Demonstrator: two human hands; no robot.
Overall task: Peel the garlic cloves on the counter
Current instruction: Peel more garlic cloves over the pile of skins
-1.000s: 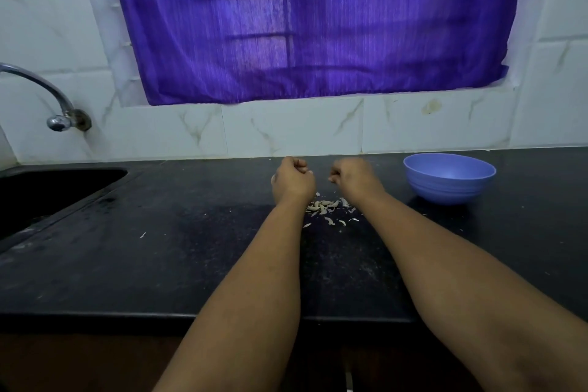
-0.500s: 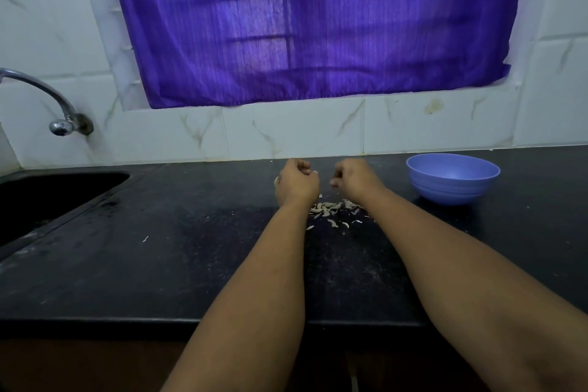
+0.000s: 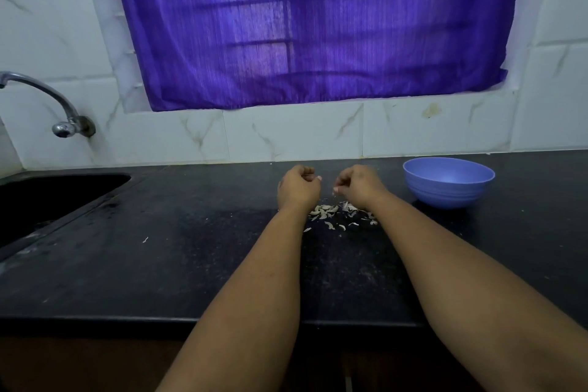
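1. Garlic pile (image 3: 331,212) – the pale cloves and loose skins lie on the black counter (image 3: 159,264), just left of the blue bowl (image 3: 448,183), between your two wrists. At this size you can't sort cloves from skins, so no count of either; call it one small pile plus a few stray flakes on its near side.
2. Left hand (image 3: 299,188): fingers curled in, thumb side toward the pile's far edge. Probably pinching a clove, but nothing of it shows – can't tell whether it's holding anything.
3. Right hand (image 3: 358,184): also curled, raised just over the pile's right half. A pale speck sits at the fingertips; could be skin or a nail. Can't tell what it grips, if anything.
4. Step in hand, my read: stripping skin off one clove above the pile. To do it well, pin the clove by its ends with one hand, nick the root end with the other thumbnail, and pull the skin lengthwise in strips. Stay over the pile so skins drop there, not across the counter.
5. Peeled cloves likely go in the bowl; its inside shows nothing from this angle.
6. Counts: two hands, one bowl, one pile, one tap (image 3: 63,124) and one sink (image 3: 47,200) well left of the pile, one purple curtain (image 3: 302,25) on the wall behind it.
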